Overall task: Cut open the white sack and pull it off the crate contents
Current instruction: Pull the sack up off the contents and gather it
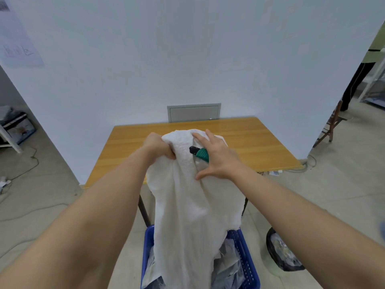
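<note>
The white sack [193,205] hangs tall over the blue crate [249,259], its top lifted to table height. My left hand [159,146] grips a bunched fold at the sack's upper left. My right hand [217,158] lies spread on the sack's upper right with straight fingers. A green and black utility knife [199,153] is pressed under its palm, its black tip pointing left. Clear-wrapped packets [228,268], the crate's contents, show below the sack's lower edge.
A wooden table [260,142] stands just behind the sack, against a white wall. A black bag of rubbish [284,255] sits on the floor right of the crate. A wooden chair [333,126] is at far right, and cables [25,170] trail on the left floor.
</note>
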